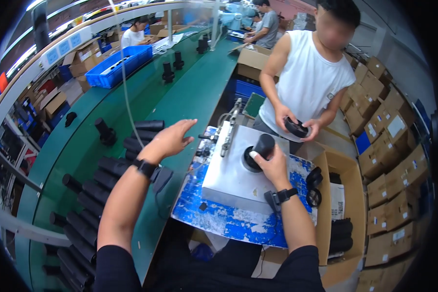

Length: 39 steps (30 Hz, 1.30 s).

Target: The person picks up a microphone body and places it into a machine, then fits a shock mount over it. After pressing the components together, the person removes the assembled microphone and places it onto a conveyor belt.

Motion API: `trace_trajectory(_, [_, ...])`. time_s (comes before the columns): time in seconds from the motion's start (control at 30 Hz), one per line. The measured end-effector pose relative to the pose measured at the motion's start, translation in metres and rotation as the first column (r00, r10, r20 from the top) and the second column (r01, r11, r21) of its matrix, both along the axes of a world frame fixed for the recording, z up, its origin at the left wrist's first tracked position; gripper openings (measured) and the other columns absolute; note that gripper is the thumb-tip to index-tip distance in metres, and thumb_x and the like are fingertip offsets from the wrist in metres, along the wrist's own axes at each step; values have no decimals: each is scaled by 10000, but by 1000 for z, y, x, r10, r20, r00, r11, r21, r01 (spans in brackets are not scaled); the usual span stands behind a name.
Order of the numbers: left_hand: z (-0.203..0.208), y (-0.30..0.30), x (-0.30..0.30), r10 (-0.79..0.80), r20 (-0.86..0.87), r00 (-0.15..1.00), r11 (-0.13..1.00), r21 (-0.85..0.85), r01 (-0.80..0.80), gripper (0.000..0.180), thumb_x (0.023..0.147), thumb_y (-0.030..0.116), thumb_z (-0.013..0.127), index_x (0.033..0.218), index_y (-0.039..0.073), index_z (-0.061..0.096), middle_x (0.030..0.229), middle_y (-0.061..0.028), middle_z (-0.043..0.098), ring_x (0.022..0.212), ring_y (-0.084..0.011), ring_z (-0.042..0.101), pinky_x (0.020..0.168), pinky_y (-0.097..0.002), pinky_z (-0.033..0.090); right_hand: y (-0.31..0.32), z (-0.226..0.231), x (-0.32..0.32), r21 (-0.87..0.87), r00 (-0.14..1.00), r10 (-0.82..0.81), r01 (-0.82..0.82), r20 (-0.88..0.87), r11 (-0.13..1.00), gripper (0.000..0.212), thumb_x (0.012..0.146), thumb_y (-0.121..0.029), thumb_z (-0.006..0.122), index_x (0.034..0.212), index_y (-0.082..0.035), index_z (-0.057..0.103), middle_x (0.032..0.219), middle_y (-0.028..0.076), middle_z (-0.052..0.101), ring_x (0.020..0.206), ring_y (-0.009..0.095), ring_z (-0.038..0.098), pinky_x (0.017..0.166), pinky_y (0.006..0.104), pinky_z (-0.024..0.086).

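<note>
My right hand (274,168) is wrapped round a black cylinder (264,144). Its lower end meets a dark round ring (251,159) on top of a silver metal box (238,187); how far it sits inside I cannot tell. My left hand (169,142) holds nothing, fingers stretched out over the green bench (180,109). Close by that hand lie several black tubes (107,179), heaped along the bench. A small metal clamp-like mechanism (231,127) is fixed at the box's left edge.
The box stands on a worn blue board (214,214). At right is an open carton (357,214) with black parts, beside round black pieces (314,187). A co-worker (311,73) opposite holds a black ring-shaped part (296,127). A blue bin (117,68) stands far left; stacked cartons (394,160) line the right.
</note>
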<state>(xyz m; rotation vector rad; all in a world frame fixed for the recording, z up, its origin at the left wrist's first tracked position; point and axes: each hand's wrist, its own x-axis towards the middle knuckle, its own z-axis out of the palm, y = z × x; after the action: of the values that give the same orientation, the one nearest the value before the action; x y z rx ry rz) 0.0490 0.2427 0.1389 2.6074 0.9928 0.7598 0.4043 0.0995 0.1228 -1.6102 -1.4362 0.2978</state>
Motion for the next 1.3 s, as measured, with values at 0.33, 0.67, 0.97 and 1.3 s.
trace_trajectory(0.33, [123,-116,-298,679,-250,691,699,-68,-712,452,1012,321,664,1374,50,652,1261,-211,696,1174,-390,658,1015,-473,535,-15,242,-108,685,899,439,-324,8,652,551,952,-289,667,1354,62,532,1141,166,688,996,286,717,945,393,586])
trace_trajectory(0.67, [-16,-103,-407,742,-491,456,379,-253,-890,603,904,318,802,1451,169,594,1489,-231,512,1261,-474,608,1065,-520,537,170,54,-511,208,733,645,-680,213,703,559,839,-278,840,1256,-40,554,1164,253,690,1040,429,703,899,493,575])
trace_trajectory(0.97, [-17,-104,-421,777,-366,512,498,-141,-856,421,809,241,840,1161,64,693,1158,-226,661,1115,-443,668,950,-502,568,210,-56,-581,-229,380,829,-837,410,497,684,924,-207,745,1507,-1,450,1392,281,601,1236,461,620,1067,508,520])
trace_trajectory(1.3, [180,-176,-274,548,77,833,832,48,-552,446,869,193,799,1273,37,693,1165,-189,699,1103,-371,673,962,-432,546,44,108,-444,201,585,793,-809,173,552,789,874,-371,818,1500,-5,508,1399,239,634,1317,323,626,1031,422,540])
